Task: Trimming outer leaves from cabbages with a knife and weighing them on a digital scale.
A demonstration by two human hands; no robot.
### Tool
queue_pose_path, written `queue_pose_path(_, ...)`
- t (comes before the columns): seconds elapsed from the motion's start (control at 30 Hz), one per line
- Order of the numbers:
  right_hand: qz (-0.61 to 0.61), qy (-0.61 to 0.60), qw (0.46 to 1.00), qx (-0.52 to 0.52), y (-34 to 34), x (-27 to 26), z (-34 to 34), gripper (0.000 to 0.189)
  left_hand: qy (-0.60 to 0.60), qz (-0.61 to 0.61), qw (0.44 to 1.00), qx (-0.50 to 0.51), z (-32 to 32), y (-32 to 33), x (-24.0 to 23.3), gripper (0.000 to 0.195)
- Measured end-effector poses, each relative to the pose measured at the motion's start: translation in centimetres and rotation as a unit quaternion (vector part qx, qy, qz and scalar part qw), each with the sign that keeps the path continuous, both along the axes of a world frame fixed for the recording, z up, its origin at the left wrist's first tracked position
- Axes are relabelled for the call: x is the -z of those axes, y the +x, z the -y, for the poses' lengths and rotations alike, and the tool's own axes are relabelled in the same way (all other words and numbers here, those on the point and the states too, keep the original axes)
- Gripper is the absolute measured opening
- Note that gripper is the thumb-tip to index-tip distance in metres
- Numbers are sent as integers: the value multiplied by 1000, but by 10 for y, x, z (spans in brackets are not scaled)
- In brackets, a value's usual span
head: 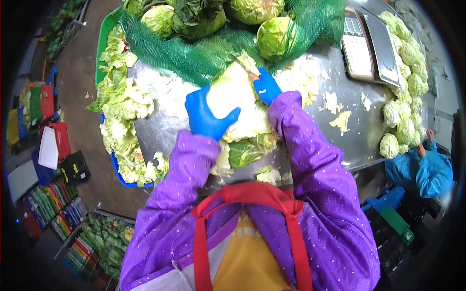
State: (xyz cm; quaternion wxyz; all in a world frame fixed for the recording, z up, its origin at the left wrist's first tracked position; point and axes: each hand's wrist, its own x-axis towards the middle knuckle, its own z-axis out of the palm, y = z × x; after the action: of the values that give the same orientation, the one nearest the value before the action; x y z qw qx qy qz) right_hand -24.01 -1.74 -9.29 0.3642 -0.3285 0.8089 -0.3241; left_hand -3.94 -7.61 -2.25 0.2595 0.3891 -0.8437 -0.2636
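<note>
My left hand [209, 114], in a blue glove, grips the near left side of a large pale cabbage [233, 98] on the metal table [160, 127]. My right hand [265, 85], also gloved in blue, is closed on the handle of a knife [240, 62] at the cabbage's far right end. The blade lies across that end, partly behind a piece of leaf. Loose cabbage leaves [251, 151] lie just below the cabbage. Beyond it, a green mesh sack [196, 60] holds several untrimmed cabbages [275, 36].
Crates [105, 54] heaped with leaves stand along the table's left edge. A scale [364, 47] stands at the back right, beside piled trimmed cabbages [406, 127]. Leaf scraps [341, 122] are scattered on the right. A person in blue [418, 167] is at the far right.
</note>
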Motion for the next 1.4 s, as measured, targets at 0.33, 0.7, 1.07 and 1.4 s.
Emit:
queue_pose_path(0.33, 240, -106, 945, 194, 56, -29, -72, 43, 256, -202, 941, -89, -2, 68, 5, 107)
queue_pose_path(0.7, -168, -131, 949, -232, 67, -101, -28, 60, 187, -69, 980, 8, 3, 41, -5, 117)
queue_pose_path(1.07, -199, -126, 941, -244, 43, -88, 22, 57, 188, -75, 979, -5, 42, 15, -14, 88)
queue_pose_path(1.4, -24, -88, 992, -83, -5, 22, 47, 55, 114, -33, 991, 61, 38, 28, -8, 104)
